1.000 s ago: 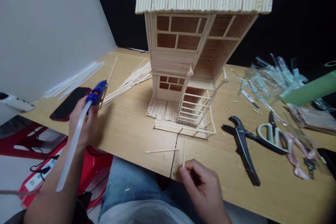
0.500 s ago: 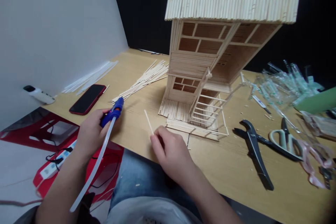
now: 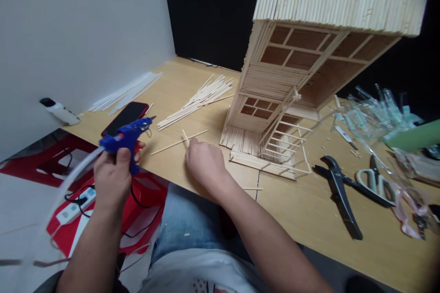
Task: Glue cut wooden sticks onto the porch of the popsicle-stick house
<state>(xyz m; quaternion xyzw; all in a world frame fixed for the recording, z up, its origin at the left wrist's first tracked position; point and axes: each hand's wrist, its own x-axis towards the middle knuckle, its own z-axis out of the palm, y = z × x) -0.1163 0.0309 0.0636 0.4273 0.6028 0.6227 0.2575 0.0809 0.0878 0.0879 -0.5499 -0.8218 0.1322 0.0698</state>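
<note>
1. The wooden table [image 3: 292,219] is spread across the middle and lower right of the frame.
2. The stick house [image 3: 275,78] is stood on it at upper right; though bulky, it is probably light, with thin rails easily snapped, so it would best be lifted by its base.
3. A pile of loose sticks [image 3: 197,104] is laid at upper centre, left of the house.
4. At left, the blue glue gun [image 3: 129,132] is held by the left hand [image 3: 115,167], its fingers wrapped round the handle. It is judged rigid, its nozzle perhaps hot, so the handle is the safest hold.
5. A long stick [image 3: 163,147] is laid aslant at centre, below the pile.
6. A short stick [image 3: 185,136] is clamped in the right hand [image 3: 206,160] at centre, the fingertips being hidden; whether the long stick is touched cannot be told. It is judged very light, stiff but brittle, best pinched near an end.
</note>
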